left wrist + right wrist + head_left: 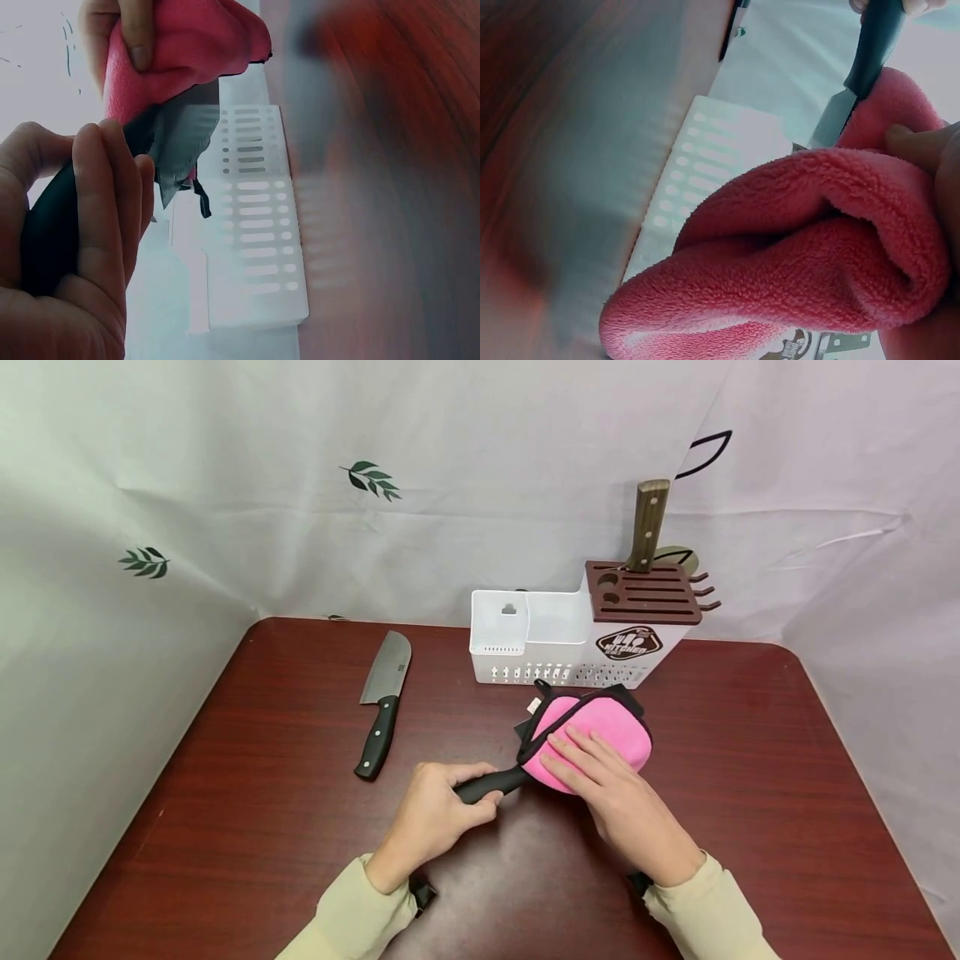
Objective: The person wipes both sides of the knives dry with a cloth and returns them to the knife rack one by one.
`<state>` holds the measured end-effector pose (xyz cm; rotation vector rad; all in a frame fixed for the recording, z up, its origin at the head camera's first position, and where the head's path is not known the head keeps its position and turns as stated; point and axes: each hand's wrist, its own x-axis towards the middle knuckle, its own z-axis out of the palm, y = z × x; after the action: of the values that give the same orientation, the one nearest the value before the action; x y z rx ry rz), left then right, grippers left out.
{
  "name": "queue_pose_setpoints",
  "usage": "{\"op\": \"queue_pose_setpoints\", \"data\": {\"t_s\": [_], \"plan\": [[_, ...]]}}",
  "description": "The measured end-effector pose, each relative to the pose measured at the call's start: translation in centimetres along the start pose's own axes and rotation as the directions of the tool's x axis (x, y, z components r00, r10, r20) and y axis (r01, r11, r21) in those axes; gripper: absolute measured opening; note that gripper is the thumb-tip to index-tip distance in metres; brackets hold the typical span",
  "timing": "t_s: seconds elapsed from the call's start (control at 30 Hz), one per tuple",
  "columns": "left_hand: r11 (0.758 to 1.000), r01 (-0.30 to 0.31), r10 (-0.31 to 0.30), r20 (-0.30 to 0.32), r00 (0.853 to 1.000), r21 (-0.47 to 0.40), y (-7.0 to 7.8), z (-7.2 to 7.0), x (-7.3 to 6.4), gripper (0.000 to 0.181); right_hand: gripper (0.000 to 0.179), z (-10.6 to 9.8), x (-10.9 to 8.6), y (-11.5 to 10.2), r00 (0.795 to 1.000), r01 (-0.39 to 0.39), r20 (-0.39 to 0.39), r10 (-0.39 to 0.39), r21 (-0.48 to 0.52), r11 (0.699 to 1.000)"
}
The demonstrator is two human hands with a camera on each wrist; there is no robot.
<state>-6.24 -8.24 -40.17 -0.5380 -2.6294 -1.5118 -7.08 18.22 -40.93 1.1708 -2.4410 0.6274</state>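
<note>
Cream-coloured fabric sleeves lie nearest the camera; beyond them, the left hand has its fingers curled closely round the smooth black handle of a metal-bladed knife, while the right hand pinches a fluffy pink cloth with black edging over the blade, thumb on one face and fairly straight fingers on the other; the knife is raised over the dark red-brown wooden surface, just in front of a white perforated plastic rack, its grey steel blade partly bare in the left-wrist view. It should handle as a stiff, moderately weighty thing, hardly fragile, its handle liable to slip if damp; the handle is the place for a full grip; the cloth looks light, soft and limp, best pinched in thick folds from the spine side, since a sharp edge could cut through it.
</note>
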Motion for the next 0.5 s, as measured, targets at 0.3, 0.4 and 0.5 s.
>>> {"op": "queue_pose_setpoints", "data": {"t_s": [0.3,0.4,0.5], "plan": [[0.984,0.098,-0.096,0.023,0.995,-0.151,-0.13,-0.68,0.22,0.02,0.051,-0.54,-0.18,0.37,0.997,-0.009,-0.077,0.007,-0.027,1.0],[0.974,0.124,-0.117,0.044,0.992,-0.188,-0.37,-0.79,0.21,0.02,0.052,-0.58,-0.42,0.66,0.997,-0.031,-0.074,0.029,-0.03,0.999],[0.962,0.129,-0.113,0.078,0.99,-0.239,-0.63,-0.83,0.3,0.019,0.049,-0.76,-0.74,0.97,0.996,-0.053,-0.072,0.051,-0.033,0.998]]}}
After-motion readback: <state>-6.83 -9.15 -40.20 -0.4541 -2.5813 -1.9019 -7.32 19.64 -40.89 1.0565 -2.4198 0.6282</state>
